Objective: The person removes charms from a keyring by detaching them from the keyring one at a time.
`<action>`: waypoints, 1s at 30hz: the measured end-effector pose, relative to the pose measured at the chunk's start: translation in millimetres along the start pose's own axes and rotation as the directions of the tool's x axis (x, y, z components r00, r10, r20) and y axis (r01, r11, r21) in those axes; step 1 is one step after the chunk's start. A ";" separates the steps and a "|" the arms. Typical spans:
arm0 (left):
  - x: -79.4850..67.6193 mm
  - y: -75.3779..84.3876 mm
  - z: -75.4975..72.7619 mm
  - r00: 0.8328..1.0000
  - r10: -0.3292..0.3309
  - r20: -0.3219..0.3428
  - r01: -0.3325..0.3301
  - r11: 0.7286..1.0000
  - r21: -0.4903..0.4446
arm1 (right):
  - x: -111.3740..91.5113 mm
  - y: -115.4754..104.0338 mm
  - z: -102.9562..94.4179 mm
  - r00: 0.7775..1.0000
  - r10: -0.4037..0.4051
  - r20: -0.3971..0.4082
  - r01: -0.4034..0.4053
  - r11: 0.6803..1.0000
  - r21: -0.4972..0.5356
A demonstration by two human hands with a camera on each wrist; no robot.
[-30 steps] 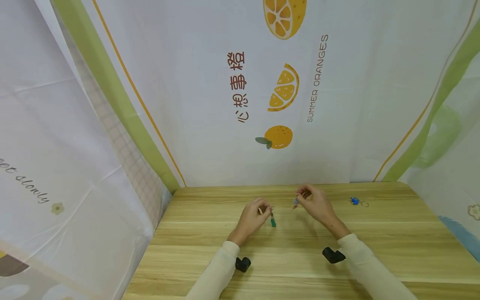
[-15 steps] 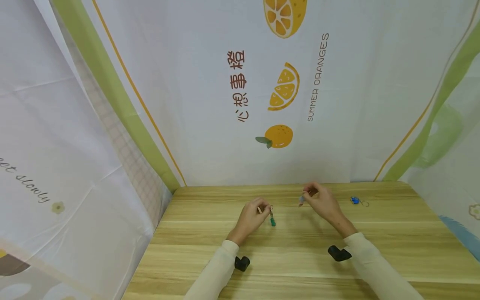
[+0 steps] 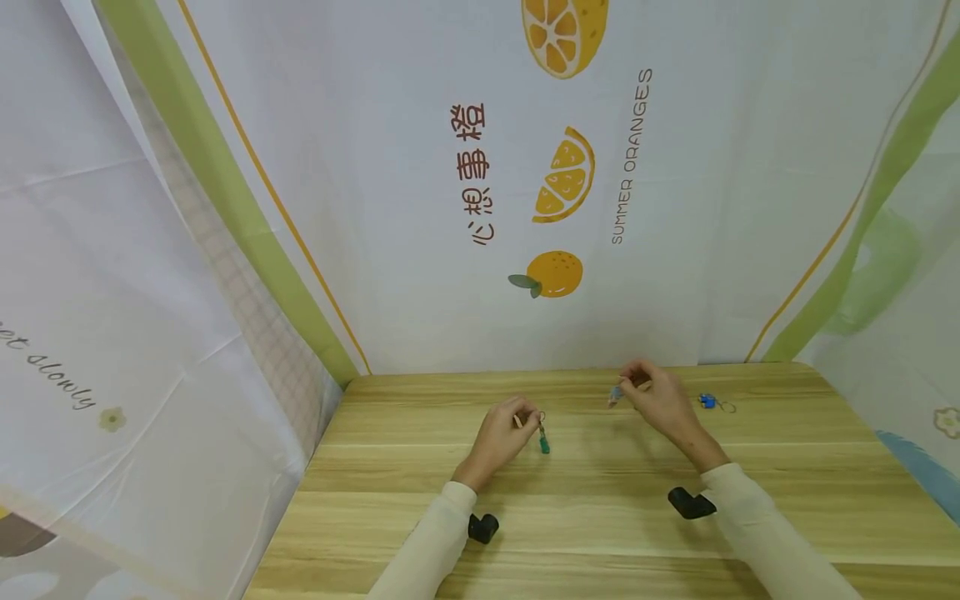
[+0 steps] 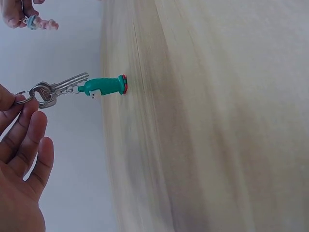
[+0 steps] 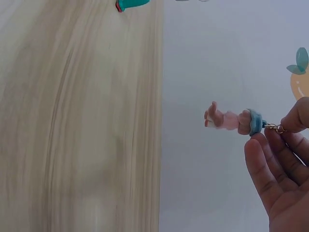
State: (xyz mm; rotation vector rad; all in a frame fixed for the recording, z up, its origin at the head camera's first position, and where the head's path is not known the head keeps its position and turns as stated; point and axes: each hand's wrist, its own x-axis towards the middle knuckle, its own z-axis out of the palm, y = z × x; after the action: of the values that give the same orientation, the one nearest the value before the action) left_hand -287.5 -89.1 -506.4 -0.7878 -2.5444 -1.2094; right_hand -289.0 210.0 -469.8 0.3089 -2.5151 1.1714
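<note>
My left hand point(image 3: 501, 437) pinches a metal key ring point(image 4: 24, 98) between thumb and fingers. From that ring hang a silver key point(image 4: 60, 90) and a green figurine charm point(image 4: 104, 86) with a red base. Farther right, my right hand point(image 3: 663, 410) holds a pink figurine charm point(image 5: 231, 121) with a blue top by its small gold chain point(image 5: 273, 127), over the back of the table. Both charms dangle apart from each other. Behind the right hand's knuckles, a blue charm point(image 3: 707, 402) with a ring lies on the tabletop.
The wooden table point(image 3: 570, 533) ends at the back against a white cloth point(image 3: 420, 317) printed with oranges. More printed cloth point(image 3: 172, 400) hangs at the left side. A black wrist mount point(image 3: 483, 528) sits under the left sleeve, another black mount point(image 3: 690, 503) by the right.
My right hand has moved to the right with the pink charm, away from the left hand and closer to the blue charm. The left hand stays nearly still, holding the key ring.
</note>
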 end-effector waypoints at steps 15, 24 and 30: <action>2.3 -3.0 -1.4 1.000 -0.016 -0.013 0.016 1.000 -0.016 | 1.3 8.5 -14.6 0.998 -0.017 -0.057 0.015 1.000 -0.024; 4.0 -1.2 -1.9 0.999 -0.039 -0.012 0.039 0.999 -0.005 | 0.4 16.4 -27.1 0.998 -0.014 -0.057 0.012 0.999 -0.031; 4.5 -1.1 -2.5 0.999 -0.027 -0.019 0.027 1.000 -0.009 | -0.8 21.3 -34.5 0.997 -0.020 -0.073 0.017 0.999 -0.043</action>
State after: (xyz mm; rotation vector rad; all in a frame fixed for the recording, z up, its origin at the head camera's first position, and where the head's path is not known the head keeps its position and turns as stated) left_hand -291.9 -89.8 -503.6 -0.7429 -2.5439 -1.2308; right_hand -287.9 250.2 -464.3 0.2721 -2.4643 1.1010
